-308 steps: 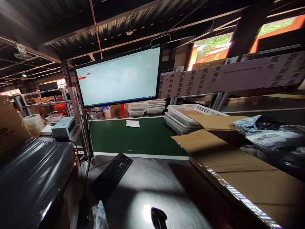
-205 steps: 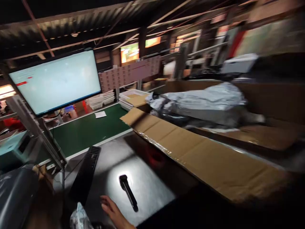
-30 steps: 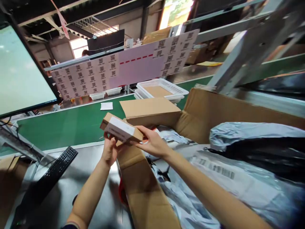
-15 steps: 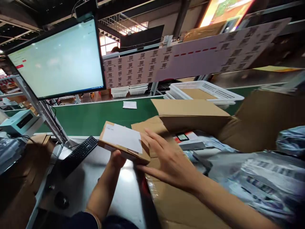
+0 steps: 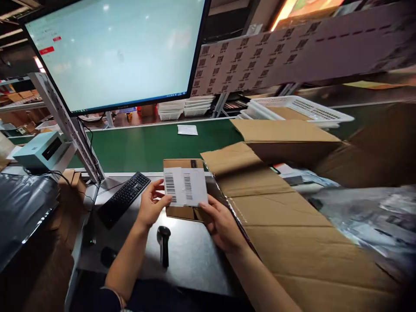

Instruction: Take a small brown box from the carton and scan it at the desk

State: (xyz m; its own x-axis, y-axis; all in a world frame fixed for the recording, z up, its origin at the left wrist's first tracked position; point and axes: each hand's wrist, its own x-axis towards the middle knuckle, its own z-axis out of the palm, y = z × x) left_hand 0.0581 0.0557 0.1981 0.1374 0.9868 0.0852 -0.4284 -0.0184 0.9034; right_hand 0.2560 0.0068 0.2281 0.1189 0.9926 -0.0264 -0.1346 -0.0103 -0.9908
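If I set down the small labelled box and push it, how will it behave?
The small labelled box is probably stiff, given its straight cardboard edges. Its flat faces should favor sliding over rolling on the shiny metal table.

A small box [image 5: 184, 188] fills the gap between left hand [image 5: 151, 208] and right hand [image 5: 224, 224]; past it, a green belt [image 5: 139, 145] is mostly open. A keyboard [image 5: 125, 199] lies just outside the left hand, a carton flap [image 5: 269, 203] hems in the right, and a scanner [image 5: 164, 245] sits nearer, between the forearms [image 5: 129, 255].
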